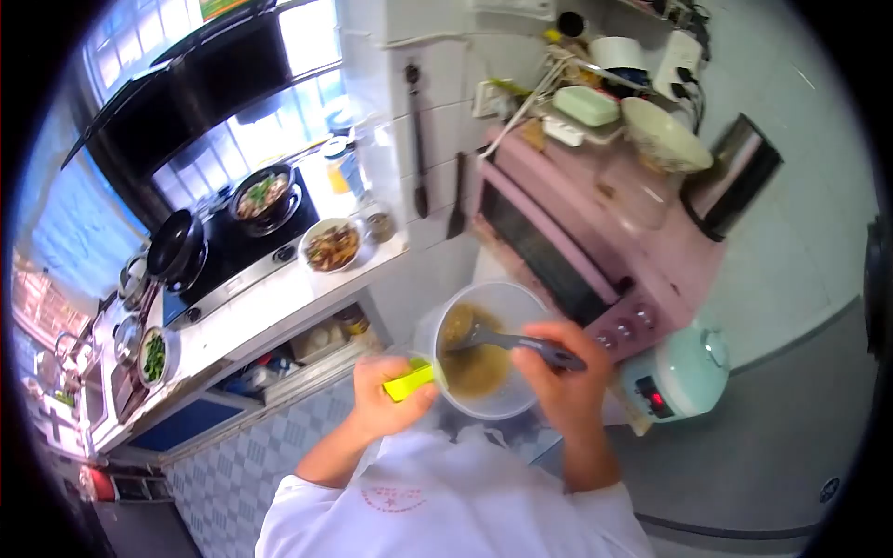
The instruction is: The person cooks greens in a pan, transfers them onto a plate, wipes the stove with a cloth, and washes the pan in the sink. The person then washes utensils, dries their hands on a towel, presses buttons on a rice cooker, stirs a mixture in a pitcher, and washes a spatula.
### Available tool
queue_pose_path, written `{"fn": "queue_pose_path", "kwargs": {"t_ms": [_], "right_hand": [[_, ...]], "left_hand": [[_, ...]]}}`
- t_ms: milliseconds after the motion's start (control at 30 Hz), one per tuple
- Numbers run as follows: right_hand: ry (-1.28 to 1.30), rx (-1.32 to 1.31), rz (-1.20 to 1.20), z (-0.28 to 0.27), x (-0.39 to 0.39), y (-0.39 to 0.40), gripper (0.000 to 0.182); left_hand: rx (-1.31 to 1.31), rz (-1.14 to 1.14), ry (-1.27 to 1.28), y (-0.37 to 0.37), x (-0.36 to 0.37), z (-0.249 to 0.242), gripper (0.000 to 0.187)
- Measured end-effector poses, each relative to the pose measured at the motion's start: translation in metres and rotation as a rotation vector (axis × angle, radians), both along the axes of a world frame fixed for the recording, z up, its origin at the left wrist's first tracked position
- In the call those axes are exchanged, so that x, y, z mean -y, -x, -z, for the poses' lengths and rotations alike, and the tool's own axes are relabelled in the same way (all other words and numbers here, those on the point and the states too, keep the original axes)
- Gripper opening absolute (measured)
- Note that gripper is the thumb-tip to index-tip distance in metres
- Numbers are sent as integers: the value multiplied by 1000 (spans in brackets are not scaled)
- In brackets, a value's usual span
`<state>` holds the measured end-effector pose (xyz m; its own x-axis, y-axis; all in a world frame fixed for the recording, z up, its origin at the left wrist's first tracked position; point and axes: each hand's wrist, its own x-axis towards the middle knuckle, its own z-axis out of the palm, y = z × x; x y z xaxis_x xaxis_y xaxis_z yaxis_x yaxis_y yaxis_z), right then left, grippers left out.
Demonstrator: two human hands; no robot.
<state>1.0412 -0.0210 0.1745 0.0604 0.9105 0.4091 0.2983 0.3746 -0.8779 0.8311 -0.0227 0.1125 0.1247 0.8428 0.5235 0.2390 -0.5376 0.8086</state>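
Observation:
My left hand (379, 400) is closed round the lime-green handle (410, 380) of a translucent plastic mixing bowl (524, 299). Brownish, cloudy liquid (479, 376) with paler bits on one side lies inside the bowl. My right hand (566, 383) grips the dark grey handle of a ladle (498, 340); its head is in the liquid near the bowl's left wall. The bowl is in front of my chest, beside a pink oven. What supports the bowl from below is hidden.
The pink oven (642, 251) and a mint-green rice cooker (702, 377) stand to the right. At left, a counter holds a stove (240, 253), a pot of food (263, 197), a tilted black pan (175, 244), a bowl of cooked food (331, 245) and a bowl of greens (153, 355).

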Motion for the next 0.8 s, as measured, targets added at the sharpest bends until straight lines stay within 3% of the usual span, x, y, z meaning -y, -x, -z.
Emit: {"fn": "queue_pose_path", "kwargs": {"t_ms": [133,267,400,533,767,800], "right_hand": [[111,72,-322,19,-20,59,12],[23,266,-597,11,-22,80,14],[-46,330,-839,10,-19,106,18],[-162,383,-882,40,-30,140,19],[154,145,-794,64,-26,154,11],[430,21,-732,64,-23,155,11]], "left_hand": [[34,-16,362,53,19,-2,10],[58,-83,367,105,37,26,7],[-45,-174,215,138,46,29,10],[-48,-283,63,157,53,32,18],[-66,-464,67,176,61,52,20],[-44,-486,70,176,62,53,21]]}}
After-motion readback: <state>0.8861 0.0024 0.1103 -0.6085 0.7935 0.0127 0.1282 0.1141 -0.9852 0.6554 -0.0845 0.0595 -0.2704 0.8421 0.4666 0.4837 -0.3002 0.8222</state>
